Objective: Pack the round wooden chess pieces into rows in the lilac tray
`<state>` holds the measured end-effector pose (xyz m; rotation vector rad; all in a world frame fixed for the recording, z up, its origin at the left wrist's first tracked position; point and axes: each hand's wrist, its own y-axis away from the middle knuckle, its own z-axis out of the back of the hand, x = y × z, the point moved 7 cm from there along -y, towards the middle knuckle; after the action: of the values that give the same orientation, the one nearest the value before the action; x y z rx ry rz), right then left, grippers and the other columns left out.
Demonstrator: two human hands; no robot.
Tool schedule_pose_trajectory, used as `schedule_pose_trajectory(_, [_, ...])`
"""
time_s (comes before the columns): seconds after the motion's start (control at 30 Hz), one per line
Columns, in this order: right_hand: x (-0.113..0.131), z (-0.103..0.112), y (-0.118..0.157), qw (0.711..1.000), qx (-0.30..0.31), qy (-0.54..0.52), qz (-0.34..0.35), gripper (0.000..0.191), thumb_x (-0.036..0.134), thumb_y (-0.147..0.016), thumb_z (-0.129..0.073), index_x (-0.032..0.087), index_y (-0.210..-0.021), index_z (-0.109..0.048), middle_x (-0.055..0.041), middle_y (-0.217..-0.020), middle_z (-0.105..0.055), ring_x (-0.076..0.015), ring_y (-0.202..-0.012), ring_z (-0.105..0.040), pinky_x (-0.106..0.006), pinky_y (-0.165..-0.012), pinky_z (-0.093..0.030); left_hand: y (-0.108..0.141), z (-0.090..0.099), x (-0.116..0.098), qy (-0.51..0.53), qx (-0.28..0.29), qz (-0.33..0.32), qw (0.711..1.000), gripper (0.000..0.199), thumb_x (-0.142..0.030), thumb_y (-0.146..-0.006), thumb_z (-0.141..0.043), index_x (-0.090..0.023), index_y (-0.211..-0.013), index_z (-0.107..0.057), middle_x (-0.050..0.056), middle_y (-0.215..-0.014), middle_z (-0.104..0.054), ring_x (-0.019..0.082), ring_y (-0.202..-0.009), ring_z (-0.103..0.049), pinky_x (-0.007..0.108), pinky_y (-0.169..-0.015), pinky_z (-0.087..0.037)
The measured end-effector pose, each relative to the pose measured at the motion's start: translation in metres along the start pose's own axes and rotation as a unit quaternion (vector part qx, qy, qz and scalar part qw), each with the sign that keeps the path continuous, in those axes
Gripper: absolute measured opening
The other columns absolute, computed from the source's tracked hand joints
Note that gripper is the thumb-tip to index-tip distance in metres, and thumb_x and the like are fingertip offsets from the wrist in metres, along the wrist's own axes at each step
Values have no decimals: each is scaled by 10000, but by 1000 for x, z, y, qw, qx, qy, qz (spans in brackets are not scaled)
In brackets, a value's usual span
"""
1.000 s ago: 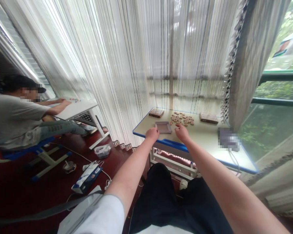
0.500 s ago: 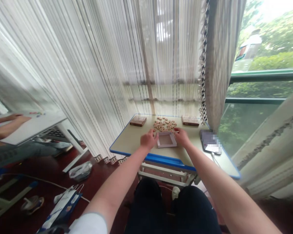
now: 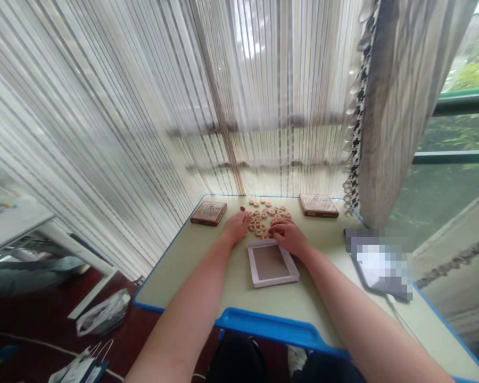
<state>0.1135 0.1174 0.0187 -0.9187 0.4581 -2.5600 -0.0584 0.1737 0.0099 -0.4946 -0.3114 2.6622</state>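
Observation:
Several round wooden xiangqi pieces [image 3: 258, 232] lie loosely spread on the table, some with characters showing. My left hand [image 3: 235, 227] rests at the left side of the spread, fingers stretched out and touching the nearest pieces. On the opposite side, my right hand [image 3: 289, 235] lies over the right front pieces with its fingers bent and apart; its fingertips partly cover the pieces there. Just in front of the pieces sits a shallow pale open box [image 3: 255, 281], its brown inside bare. The right hand is above the box's far right corner.
Flat brown boxes lie at the back left [image 3: 208, 213] and back right [image 3: 318, 205]. A tablet-like device [image 3: 377, 266], partly blurred, with a cable is at the right. The table [image 3: 191, 271] has a blue front tray [image 3: 269, 325]. Curtains [image 3: 143, 133] hang behind; bags [image 3: 104, 314] lie on the floor.
My hands have left the sides of the pale box and reached forward to the pieces. The box now sits nearer to me, slightly turned. The view has moved closer to the table.

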Motion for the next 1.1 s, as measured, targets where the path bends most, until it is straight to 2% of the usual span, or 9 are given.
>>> schedule_pose_trajectory(0.2, [-4, 17, 0, 996, -86, -6, -22, 249, 138, -686, -485, 214, -765, -708, -26, -888, -669, -171, -939, -540, -278, -918, -373, 1, 10, 10, -21, -71, 77, 994, 517, -475, -896, -229, -173, -1266, -428, 99, -1350, -417, 202, -1281, -323, 315, -1067, -235])
schedule_pose_trajectory(0.3, [-17, 24, 2, 988, -126, 3, -84, 264, 151, -703, -468, 212, -801, -706, -29, -911, -666, -174, -940, -539, -282, -906, -379, -2, 2, 15, -32, -32, 91, 995, 534, -487, -892, -216, -187, -1283, -421, 91, -1383, -387, 235, -1324, -247, 369, -1078, -199])
schedule_pose_trajectory(0.4, [-19, 24, 5, 986, -125, 10, -109, 254, 181, -723, -470, 210, -821, -703, -35, -939, -665, -184, -965, -536, -293, -920, -368, -4, -4, 16, -29, 10, 82, 996, 569, -503, -894, -161, -165, -1186, -514, 101, -1280, -505, 220, -1254, -365, 340, -1052, -248])
schedule_pose_trajectory(0.5, [-14, 24, 0, 985, -129, 14, -110, 275, 191, -744, -451, 205, -873, -694, -35, -978, -660, -186, -984, -534, -297, -930, -361, -3, 3, 18, -15, -24, 93, 995, 616, -507, -896, -126, -116, -1169, -516, 127, -1231, -536, 197, -1186, -437, 291, -1022, -291])
schedule_pose_trajectory(0.6, [-11, 14, -26, 989, -68, 37, -127, 309, 177, -749, -440, 178, -937, -685, -48, -998, -655, -180, -951, -551, -283, -901, -381, -3, 3, 17, -5, -22, 89, 996, 622, -514, -896, -149, -105, -1224, -483, 131, -1329, -454, 199, -1250, -373, 294, -1053, -249])
schedule_pose_trajectory(0.7, [-3, 0, -69, 992, -16, 106, -66, 356, 147, -764, -434, 176, -1041, -656, -50, -1119, -613, -177, -1043, -511, -276, -960, -336, -3, -1, 16, 4, 8, 75, 997, 615, -524, -895, -142, -155, -1248, -484, 96, -1394, -386, 214, -1292, -321, 337, -1071, -220])
schedule_pose_trajectory(0.87, [-20, -29, -123, 963, 100, 235, -90, 328, 168, -785, -497, 194, -1079, -639, -71, -1121, -617, -187, -1054, -514, -265, -925, -363, -2, 3, 13, 6, -4, 49, 999, 582, -530, -894, -151, -218, -1156, -566, 74, -1304, -498, 201, -1232, -406, 360, -1049, -259])
schedule_pose_trajectory(0.97, [-33, -37, -138, 955, 108, 251, -119, 255, 169, -776, -527, 149, -992, -661, -112, -1005, -644, -197, -984, -550, -271, -866, -399, -2, 9, 11, 4, -29, 42, 999, 548, -500, -903, -174, -211, -1065, -610, 68, -1234, -553, 182, -1165, -463, 334, -1025, -298])
schedule_pose_trajectory(1.1, [-44, -43, -146, 954, 93, 255, -126, 272, 187, -806, -496, 155, -1050, -614, -114, -1053, -607, -183, -943, -561, -266, -827, -414, -4, 11, 12, 10, -49, 48, 998, 484, -434, -917, -219, -183, -971, -629, 80, -1112, -612, 179, -1081, -517, 298, -962, -360])
